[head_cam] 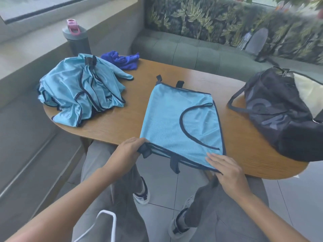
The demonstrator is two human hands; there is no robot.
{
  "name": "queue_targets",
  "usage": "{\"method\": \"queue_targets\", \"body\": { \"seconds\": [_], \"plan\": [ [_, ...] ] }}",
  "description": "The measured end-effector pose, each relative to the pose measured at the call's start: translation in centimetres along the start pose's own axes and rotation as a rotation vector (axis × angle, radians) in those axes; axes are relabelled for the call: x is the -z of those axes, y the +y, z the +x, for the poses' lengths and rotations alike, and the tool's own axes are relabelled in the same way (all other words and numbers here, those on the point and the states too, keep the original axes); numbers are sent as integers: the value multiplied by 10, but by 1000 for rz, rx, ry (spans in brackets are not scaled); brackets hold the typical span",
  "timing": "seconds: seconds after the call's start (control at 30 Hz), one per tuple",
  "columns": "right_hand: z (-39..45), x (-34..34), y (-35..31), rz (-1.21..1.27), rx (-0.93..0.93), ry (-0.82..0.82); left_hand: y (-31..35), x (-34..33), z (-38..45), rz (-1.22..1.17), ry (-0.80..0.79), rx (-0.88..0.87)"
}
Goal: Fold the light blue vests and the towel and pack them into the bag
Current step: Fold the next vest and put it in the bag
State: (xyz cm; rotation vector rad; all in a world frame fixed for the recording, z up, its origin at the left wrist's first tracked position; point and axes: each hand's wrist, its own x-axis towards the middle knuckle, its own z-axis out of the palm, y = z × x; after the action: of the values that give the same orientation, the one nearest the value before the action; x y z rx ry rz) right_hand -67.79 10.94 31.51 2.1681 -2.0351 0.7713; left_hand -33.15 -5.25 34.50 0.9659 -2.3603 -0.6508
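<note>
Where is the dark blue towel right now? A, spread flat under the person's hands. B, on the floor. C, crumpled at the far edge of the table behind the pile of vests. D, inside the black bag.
C: the towel lies crumpled at the table's far edge, behind the pile of vests.

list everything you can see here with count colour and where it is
flat vest: 1, light blue, dark trim, table's near edge
vest pile: 1 heap, light blue, table's left end
towel: 1, deep blue, crumpled behind the pile
bag: 1, black, table's right end
bottle: 1, grey, pink lid, ledge behind the table
table: 1, wooden
bench: 1, green, behind the table
left hand: grip on the vest's near left corner
right hand: flat on the near right corner
</note>
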Motion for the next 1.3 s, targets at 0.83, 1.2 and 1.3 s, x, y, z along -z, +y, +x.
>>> {"method": "queue_targets", "body": {
  "seconds": [0.83, 1.2, 1.3],
  "plan": [
    [87, 64, -53, 333, -501, 309, 33, 35, 70, -189, 228, 325],
    [167, -14, 33, 166, -593, 30, -21, -2, 138, 208, 119, 411],
    [165, -30, 43, 101, -626, 7, -30, -11, 142, 239, 120, 457]
  ]
}}
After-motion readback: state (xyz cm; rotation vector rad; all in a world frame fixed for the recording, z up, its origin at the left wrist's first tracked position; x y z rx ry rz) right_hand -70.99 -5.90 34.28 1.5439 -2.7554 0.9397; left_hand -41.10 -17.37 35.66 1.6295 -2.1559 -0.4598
